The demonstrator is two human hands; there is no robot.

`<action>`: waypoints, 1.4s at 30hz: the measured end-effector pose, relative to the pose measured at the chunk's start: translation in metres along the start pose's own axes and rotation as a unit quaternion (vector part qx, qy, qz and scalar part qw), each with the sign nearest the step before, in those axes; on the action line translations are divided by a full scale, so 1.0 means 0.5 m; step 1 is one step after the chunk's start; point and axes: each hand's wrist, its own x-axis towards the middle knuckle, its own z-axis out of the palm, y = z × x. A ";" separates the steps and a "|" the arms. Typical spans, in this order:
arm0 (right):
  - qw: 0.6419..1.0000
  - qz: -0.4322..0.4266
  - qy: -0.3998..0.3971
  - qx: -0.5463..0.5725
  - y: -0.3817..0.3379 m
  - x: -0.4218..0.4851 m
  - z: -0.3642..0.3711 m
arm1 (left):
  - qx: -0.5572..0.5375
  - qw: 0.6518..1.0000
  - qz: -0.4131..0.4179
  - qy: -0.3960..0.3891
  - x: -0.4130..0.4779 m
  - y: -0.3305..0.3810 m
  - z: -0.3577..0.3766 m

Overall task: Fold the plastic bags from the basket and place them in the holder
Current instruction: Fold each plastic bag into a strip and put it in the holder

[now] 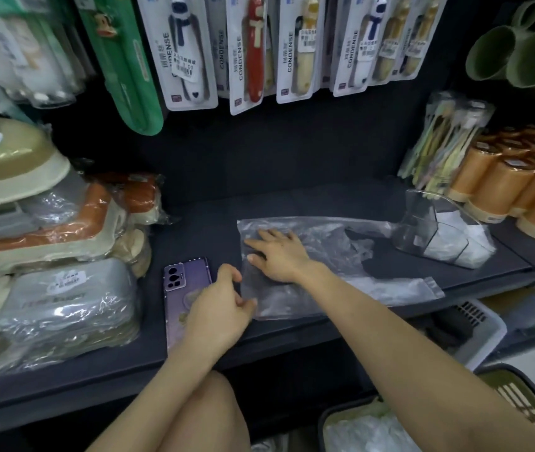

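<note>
plastic bag under right hand, left hand pinching edge

A purple rectangular smartphone lies camera side up on a dark flat shelf. Left of the phone is a stack of film-wrapped plastic containers in beige, orange and grey. Above and behind the phone hang blister cards marked CONDENSE. Well to its right stand rows of orange cylindrical cups, with a clear-wrapped bundle of pastel sticks beside them.
</note>
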 end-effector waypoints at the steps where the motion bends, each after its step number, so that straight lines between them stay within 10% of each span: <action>1: 1.000 0.004 0.008 0.003 -0.002 0.003 0.003 | 0.017 1.000 0.002 -0.016 -0.003 -0.001 0.000; 6: 0.994 -0.022 0.104 0.034 0.010 -0.022 -0.003 | 0.143 0.989 0.033 -0.010 -0.012 0.003 -0.030; 12: 0.987 0.051 0.143 0.050 0.112 -0.063 -0.016 | 0.242 0.919 0.281 0.136 0.087 0.013 0.007; 18: 0.998 0.056 0.025 -0.032 0.164 -0.094 0.021 | 0.312 0.930 0.130 -0.142 0.178 0.022 0.062; 23: 0.993 0.101 0.016 -0.058 0.246 -0.135 0.009 | 0.314 0.928 0.123 -0.160 0.174 0.008 0.061; 29: 0.982 0.022 0.187 0.013 0.112 -0.191 0.025 | 0.259 0.946 0.179 -0.072 0.123 0.035 0.058; 42: 0.979 -0.020 0.203 0.004 0.209 -0.320 0.093 | 0.288 0.936 0.144 -0.145 0.064 0.018 0.088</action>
